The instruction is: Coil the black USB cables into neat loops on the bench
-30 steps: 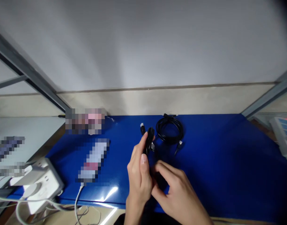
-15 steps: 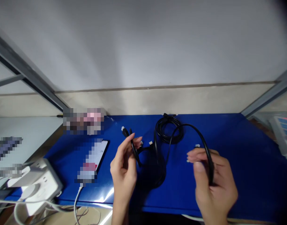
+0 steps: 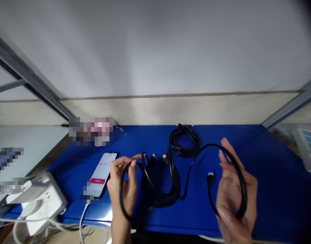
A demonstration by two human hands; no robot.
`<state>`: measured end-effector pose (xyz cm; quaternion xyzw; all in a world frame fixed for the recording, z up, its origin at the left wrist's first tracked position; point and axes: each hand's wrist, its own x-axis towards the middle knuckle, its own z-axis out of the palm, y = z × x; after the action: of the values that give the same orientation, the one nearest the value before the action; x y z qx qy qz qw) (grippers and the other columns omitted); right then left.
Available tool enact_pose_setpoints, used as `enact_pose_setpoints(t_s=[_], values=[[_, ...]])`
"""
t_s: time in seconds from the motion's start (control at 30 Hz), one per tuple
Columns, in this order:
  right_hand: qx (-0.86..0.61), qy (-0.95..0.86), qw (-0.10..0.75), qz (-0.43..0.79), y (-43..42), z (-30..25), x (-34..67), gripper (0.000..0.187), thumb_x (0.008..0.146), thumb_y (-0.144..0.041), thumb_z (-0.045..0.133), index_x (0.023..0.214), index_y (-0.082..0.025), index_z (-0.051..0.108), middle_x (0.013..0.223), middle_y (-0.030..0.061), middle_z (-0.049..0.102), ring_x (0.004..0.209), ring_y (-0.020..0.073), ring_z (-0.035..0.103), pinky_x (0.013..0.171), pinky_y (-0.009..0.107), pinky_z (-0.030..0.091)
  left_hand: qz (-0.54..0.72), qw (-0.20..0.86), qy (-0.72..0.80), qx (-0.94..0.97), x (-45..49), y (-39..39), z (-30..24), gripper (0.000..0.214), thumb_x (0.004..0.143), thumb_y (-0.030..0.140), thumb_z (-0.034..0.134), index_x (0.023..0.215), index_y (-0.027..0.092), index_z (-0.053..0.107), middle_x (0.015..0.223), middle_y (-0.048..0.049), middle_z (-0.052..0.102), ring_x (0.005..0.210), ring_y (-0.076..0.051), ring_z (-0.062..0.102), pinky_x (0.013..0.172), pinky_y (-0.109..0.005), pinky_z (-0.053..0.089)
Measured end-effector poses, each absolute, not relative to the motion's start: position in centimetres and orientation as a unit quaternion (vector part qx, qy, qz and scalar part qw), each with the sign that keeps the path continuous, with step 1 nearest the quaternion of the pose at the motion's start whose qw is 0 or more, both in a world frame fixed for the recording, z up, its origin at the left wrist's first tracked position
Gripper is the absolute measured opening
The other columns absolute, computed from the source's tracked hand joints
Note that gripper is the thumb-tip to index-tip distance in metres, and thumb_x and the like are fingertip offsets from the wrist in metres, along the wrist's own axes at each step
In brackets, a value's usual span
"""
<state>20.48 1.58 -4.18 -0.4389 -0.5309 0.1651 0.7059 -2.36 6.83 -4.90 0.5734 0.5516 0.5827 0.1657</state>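
My left hand (image 3: 123, 189) pinches a black cable between thumb and fingertips; a slack loop of it bows down in front of the wrist. In my right hand (image 3: 232, 188) another stretch of black cable (image 3: 243, 183) runs along the stretched fingers and under the thumb. Its end hangs just left of that palm, with a metal-tipped plug (image 3: 210, 176). Between the hands lies a loose black cable coil (image 3: 164, 203) on the blue table (image 3: 274, 189). A silver-tipped plug (image 3: 165, 158) and a smaller plug (image 3: 153, 156) rest at its upper side.
A second, neatly wound black cable coil (image 3: 172, 145) sits behind. To the left are a phone (image 3: 102, 174) with a lit screen and white cord, and a white power strip (image 3: 52, 193). Grey metal posts (image 3: 43, 81) flank the table; a clear plastic box (image 3: 307, 149) stands far right.
My left hand has moved left and lower, and its cable now forms a wider loop. My right hand has turned and opened its fingers; the plug beside it now dangles in view.
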Motion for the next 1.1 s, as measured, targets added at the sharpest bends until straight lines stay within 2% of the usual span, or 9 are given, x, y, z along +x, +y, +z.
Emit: enact_pose_setpoints(t_s=[0.17, 0.3, 0.43, 0.57, 0.63, 0.73, 0.87, 1.0, 1.1], values=[[-0.449, -0.558, 0.676, 0.174, 2.5, -6.1, 20.9, 0.067, 0.097, -0.066, 0.063, 0.153, -0.03, 0.058, 0.169, 0.0148, 0.048, 0.159, 0.0502, 0.039, 0.124, 0.079, 0.029, 0.552, 0.204, 0.565, 0.578, -1.0, 6.3, -3.3, 0.02, 0.109, 0.041, 0.062, 0.102, 0.024, 0.068, 0.073, 0.0014, 0.069, 0.066, -0.015, 0.068, 0.063, -0.023, 0.051], [-0.411, -0.559, 0.698, 0.178, 4.7, -8.8, 20.9, 0.096, 0.082, -0.091, 0.061, 0.156, -0.03, 0.054, 0.166, 0.0192, 0.047, 0.153, 0.0544, 0.045, 0.115, 0.076, 0.043, 0.554, 0.341, 0.577, 0.495, 1.0, 6.4, -2.6, 0.033, 0.109, 0.05, 0.059, 0.124, 0.023, 0.072, 0.061, 0.0069, 0.052, 0.042, -0.008, 0.041, 0.042, -0.02, 0.031], [-0.397, -0.544, 0.709, 0.208, 5.4, -9.5, 20.2, 0.089, 0.088, -0.088, 0.055, 0.158, -0.032, 0.051, 0.172, 0.0172, 0.04, 0.147, 0.0492, 0.054, 0.106, 0.069, 0.052, 0.562, 0.489, 0.521, 0.417, 2.2, 7.0, -3.2, 0.042, 0.103, 0.057, 0.064, 0.123, 0.021, 0.068, 0.071, 0.0038, 0.062, 0.039, -0.004, 0.032, 0.036, -0.017, 0.022], [-0.412, -0.496, 0.738, 0.2, 4.2, -7.3, 19.0, 0.092, 0.084, -0.089, 0.062, 0.154, -0.03, 0.055, 0.173, 0.0167, 0.039, 0.134, 0.0423, 0.061, 0.095, 0.055, 0.056, 0.591, 0.552, 0.472, 0.351, 2.8, 7.0, -3.6, 0.04, 0.098, 0.048, 0.069, 0.127, 0.021, 0.062, 0.075, 0.004, 0.066, 0.037, -0.003, 0.028, 0.035, -0.016, 0.023], [-0.439, -0.421, 0.76, 0.228, 3.4, -5.9, 18.3, 0.073, 0.093, -0.075, 0.062, 0.148, -0.027, 0.059, 0.17, 0.0155, 0.045, 0.13, 0.0373, 0.063, 0.095, 0.05, 0.053, 0.588, 0.573, 0.453, 0.348, 3.2, 6.9, -3.8, 0.04, 0.097, 0.042, 0.069, 0.129, 0.022, 0.058, 0.079, 0.0031, 0.07, 0.036, -0.002, 0.028, 0.034, -0.014, 0.023], [-0.471, -0.337, 0.782, 0.231, 2.8, -4.7, 17.8, 0.045, 0.101, -0.059, 0.06, 0.129, -0.025, 0.069, 0.149, 0.0137, 0.064, 0.106, 0.0274, 0.069, 0.079, 0.039, 0.053, 0.605, 0.562, 0.44, 0.352, 3.8, 7.0, -4.6, 0.037, 0.098, 0.042, 0.07, 0.124, 0.025, 0.049, 0.089, 0.0002, 0.078, 0.035, -0.001, 0.031, 0.033, -0.013, 0.025], [-0.499, -0.263, 0.789, 0.243, 2.9, -4.7, 18.8, 0.036, 0.1, -0.055, 0.063, 0.107, -0.022, 0.077, 0.141, 0.0134, 0.068, 0.097, 0.0259, 0.071, 0.051, 0.029, 0.044, 0.65, 0.519, 0.414, 0.37, 3.4, 7.6, -5.8, 0.044, 0.1, 0.048, 0.071, 0.123, 0.032, 0.037, 0.111, -0.0066, 0.084, 0.033, -0.007, 0.052, 0.03, -0.017, 0.04], [-0.508, -0.228, 0.773, 0.305, 3.0, -5.1, 20.8, 0.04, 0.096, -0.054, 0.069, 0.124, -0.027, 0.077, 0.153, 0.0115, 0.062, 0.118, 0.0325, 0.07, 0.048, 0.025, 0.046, 0.637, 0.507, 0.447, 0.371, 1.7, 7.9, -5.6, 0.048, 0.098, 0.045, 0.075, 0.134, 0.03, 0.047, 0.132, -0.015, 0.079, 0.037, -0.008, 0.061, 0.027, -0.016, 0.039], [-0.551, -0.273, 0.742, 0.267, 2.8, -5.5, 21.9, 0.048, 0.091, -0.051, 0.076, 0.132, -0.026, 0.076, 0.148, 0.0131, 0.067, 0.104, 0.0278, 0.073, 0.048, 0.024, 0.045, 0.634, 0.497, 0.475, 0.354, 0.6, 7.9, -5.2, 0.053, 0.094, 0.043, 0.081, 0.139, 0.025, 0.063, 0.131, -0.0139, 0.077, 0.045, -0.005, 0.062, 0.03, -0.013, 0.035]])
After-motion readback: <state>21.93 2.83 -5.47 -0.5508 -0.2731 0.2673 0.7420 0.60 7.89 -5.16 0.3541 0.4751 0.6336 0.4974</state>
